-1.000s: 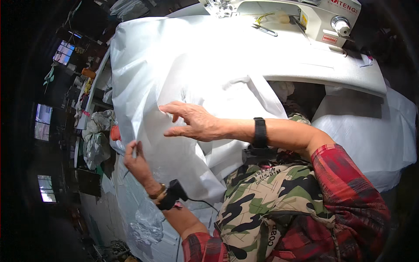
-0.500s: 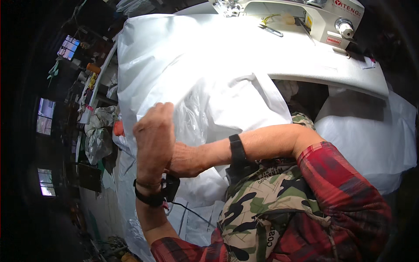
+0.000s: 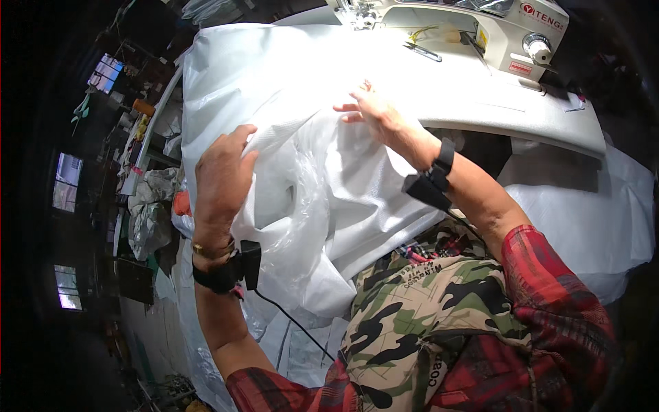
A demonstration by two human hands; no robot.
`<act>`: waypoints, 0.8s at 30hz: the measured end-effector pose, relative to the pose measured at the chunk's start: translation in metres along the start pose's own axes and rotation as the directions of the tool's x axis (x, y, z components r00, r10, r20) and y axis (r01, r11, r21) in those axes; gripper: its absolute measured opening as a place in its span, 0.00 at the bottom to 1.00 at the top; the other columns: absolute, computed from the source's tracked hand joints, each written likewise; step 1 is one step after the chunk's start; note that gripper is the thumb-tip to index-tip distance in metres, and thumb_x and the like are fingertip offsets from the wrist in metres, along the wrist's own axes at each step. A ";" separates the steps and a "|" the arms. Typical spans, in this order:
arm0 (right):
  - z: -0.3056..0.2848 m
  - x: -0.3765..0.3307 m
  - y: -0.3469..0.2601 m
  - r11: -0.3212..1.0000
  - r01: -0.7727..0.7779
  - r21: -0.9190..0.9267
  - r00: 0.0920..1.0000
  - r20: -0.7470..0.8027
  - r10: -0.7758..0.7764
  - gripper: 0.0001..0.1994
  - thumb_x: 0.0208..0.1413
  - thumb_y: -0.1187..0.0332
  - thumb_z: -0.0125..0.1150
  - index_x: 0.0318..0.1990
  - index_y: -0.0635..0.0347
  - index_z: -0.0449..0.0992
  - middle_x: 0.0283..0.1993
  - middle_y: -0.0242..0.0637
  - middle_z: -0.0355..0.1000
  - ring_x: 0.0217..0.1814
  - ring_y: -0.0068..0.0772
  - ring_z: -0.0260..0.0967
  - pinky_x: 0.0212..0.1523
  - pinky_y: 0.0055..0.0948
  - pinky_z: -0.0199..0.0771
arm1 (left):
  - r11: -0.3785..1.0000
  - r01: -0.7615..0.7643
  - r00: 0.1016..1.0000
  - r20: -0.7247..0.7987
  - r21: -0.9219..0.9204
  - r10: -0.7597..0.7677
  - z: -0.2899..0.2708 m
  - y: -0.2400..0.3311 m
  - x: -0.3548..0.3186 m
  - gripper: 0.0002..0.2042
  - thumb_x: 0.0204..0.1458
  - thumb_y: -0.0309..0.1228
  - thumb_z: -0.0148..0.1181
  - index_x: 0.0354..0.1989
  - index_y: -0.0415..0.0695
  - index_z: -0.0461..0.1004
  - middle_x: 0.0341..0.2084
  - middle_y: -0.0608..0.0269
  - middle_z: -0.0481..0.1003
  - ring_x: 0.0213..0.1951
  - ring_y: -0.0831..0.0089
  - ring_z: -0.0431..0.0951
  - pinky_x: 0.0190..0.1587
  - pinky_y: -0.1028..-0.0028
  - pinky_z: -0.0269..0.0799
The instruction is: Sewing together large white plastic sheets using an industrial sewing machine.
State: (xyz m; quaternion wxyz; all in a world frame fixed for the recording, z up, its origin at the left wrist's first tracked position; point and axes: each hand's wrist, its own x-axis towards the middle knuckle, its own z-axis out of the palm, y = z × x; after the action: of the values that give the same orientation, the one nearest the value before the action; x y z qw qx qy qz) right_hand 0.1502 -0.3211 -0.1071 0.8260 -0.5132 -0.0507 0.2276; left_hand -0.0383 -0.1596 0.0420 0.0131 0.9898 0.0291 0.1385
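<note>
A large white woven plastic sheet [image 3: 288, 75] covers the table, creased and glaring under the lamp. Its near part gathers into folds with a thin clear plastic film [image 3: 309, 185] lying along them. Over the left part of the sheet is my left hand [image 3: 223, 178], thumb and forefinger apart, with no grip on the cloth visible. My right hand [image 3: 381, 117] hovers at or just above the sheet near the table edge, fingers spread and holding nothing. Whether either hand touches the sheet I cannot tell.
A white sewing machine [image 3: 508, 41] stands at the back right, with small thread snips [image 3: 422, 51] on its bed. More white sheeting [image 3: 576, 213] hangs at the right. A cluttered side table [image 3: 141, 151] and plastic bundles [image 3: 151, 213] are at the left.
My hands were together, crossed at the left; now they are apart. The right has moved up and to the right, its fingers spread. The folds of the sheet and film have opened out.
</note>
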 end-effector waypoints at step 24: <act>-0.045 -0.152 0.000 0.942 0.020 -0.334 0.553 0.789 0.268 0.18 0.64 0.56 0.55 0.31 0.61 0.81 0.32 0.29 0.76 0.41 0.20 0.69 0.54 0.28 0.66 | 0.957 -0.259 0.966 0.018 0.132 0.259 0.081 0.035 -0.016 0.01 0.47 0.23 0.55 0.28 0.42 0.70 0.25 0.56 0.72 0.33 0.57 0.76 0.36 0.62 0.73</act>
State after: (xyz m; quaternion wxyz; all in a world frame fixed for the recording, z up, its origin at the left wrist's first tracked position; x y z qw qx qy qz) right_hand 0.0291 -0.4236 -0.1054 0.5975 -0.4697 -0.4286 0.4885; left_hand -0.0294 -0.1969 -0.0395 -0.0713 0.9838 -0.0918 0.1365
